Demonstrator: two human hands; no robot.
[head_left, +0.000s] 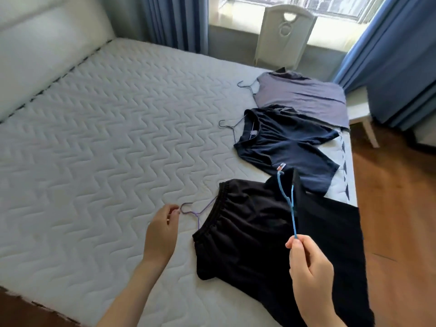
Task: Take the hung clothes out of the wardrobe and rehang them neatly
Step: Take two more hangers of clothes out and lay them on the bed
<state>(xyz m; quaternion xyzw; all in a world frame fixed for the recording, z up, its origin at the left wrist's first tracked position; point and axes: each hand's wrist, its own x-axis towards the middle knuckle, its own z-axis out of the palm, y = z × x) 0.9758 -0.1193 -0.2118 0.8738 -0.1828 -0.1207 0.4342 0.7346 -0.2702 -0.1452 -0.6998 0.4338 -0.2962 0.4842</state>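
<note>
Black trousers with an elastic waistband [238,230] lie on the white quilted mattress [106,138], still on a purple wire hanger [197,214]. My left hand [162,230] pinches that hanger's hook. My right hand [309,267] holds up the hook of a blue hanger [289,204], from which a black garment [330,232] hangs over the bed's right edge. Further back lie a navy T-shirt [287,145] and a grey-purple top [302,95], each on a dark wire hanger.
A padded white headboard [47,50] runs along the left. A white chair [285,34] stands beyond the bed under the window, between blue curtains [391,60]. Wooden floor [396,208] lies to the right of the bed, with a white stool [358,109] near the curtain.
</note>
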